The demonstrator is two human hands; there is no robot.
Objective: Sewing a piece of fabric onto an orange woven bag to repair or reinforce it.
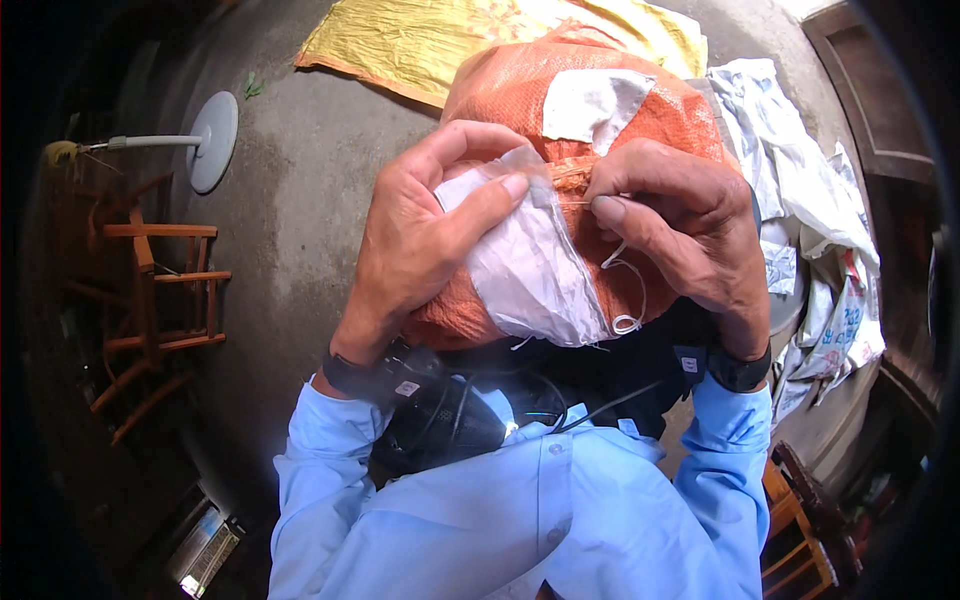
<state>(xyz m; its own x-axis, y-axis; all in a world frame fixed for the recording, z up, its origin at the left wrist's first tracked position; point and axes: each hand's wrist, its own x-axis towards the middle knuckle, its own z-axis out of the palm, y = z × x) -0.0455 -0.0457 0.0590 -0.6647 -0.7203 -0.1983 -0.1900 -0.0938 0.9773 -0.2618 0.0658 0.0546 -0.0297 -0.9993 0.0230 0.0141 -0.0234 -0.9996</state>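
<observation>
An orange woven sack [495, 82] lies bunched in front of me, over my lap. My left hand [435, 225] pinches a white cloth patch [525, 270] and the sack fabric beneath it, thumb on top near the patch's upper corner. Between thumb and forefinger, my right hand [667, 217] holds a thin needle [574, 202], its visible length reaching toward the patch's edge. From below the right hand hangs a white thread [637, 281], looped at its lower end. Farther up the sack is a second white patch [592, 105]. My left fingertips are partly hidden behind the fabric.
A yellow woven sack [397, 52] is spread on the concrete floor [315, 150] beyond. White printed sacks [832, 300] are heaped at the right. To the left are a stand with a round white base [214, 142] and a wooden chair [150, 285]. Dark cables [555, 397] cross my lap.
</observation>
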